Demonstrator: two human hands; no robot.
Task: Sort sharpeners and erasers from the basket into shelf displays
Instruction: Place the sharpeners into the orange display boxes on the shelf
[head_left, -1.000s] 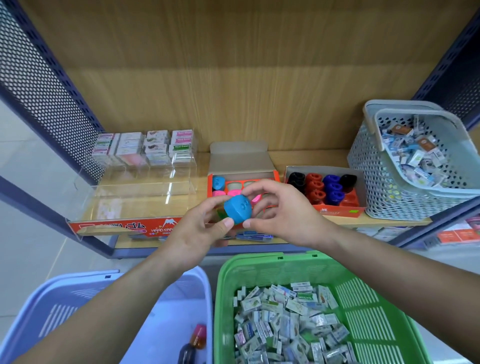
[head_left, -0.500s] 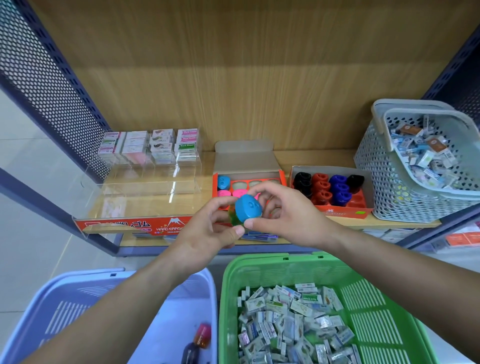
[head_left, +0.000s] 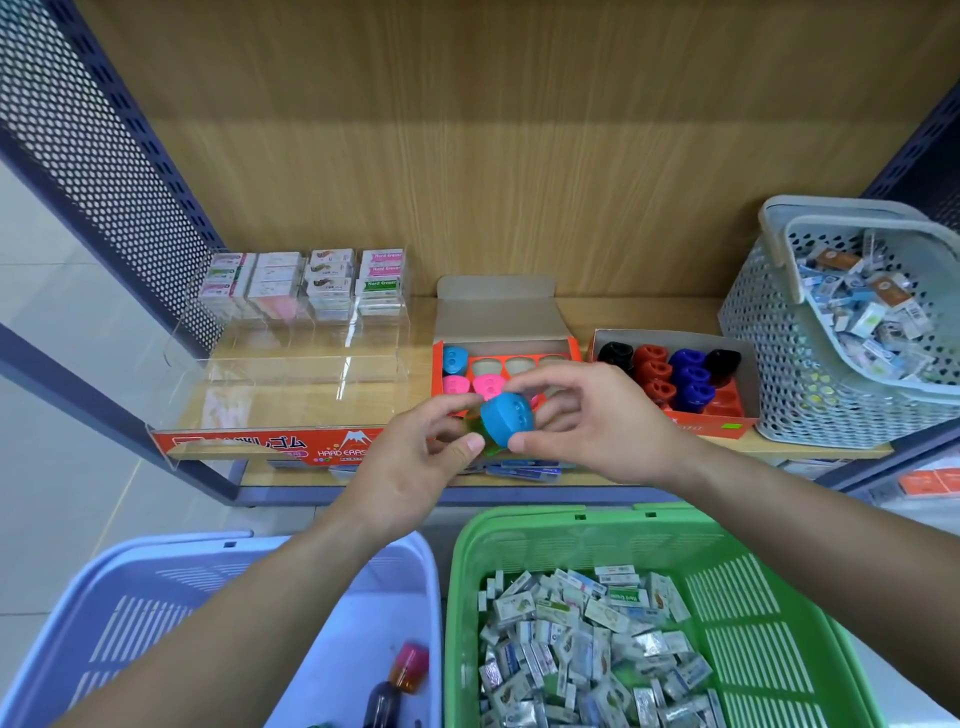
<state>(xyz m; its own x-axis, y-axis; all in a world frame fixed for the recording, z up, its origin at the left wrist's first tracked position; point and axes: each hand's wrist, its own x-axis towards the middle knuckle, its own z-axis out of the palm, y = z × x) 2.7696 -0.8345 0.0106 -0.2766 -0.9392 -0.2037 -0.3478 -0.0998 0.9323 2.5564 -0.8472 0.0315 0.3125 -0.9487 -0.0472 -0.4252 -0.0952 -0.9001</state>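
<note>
Wooden shelf ahead, the left hand and right hand both pinch the blue sharpener between curled fingers, the orange display box just beyond them; I judge it light, rigid, slick plastic, best held thumb-and-forefinger across its broad faces.

Three baskets here: a blue basket, a green basket and a grey basket. Two boxes of sharpeners: the orange box shows one boxed blue sharpener and two pink sharpeners. The red box holds eight: two black sharpeners, three red sharpeners and three dark blue sharpeners. One held sharpener sits between the fingers. Four eraser stacks fill the clear display. Two loose sharpeners lie in the blue basket. The loose erasers are beyond counting.
</note>
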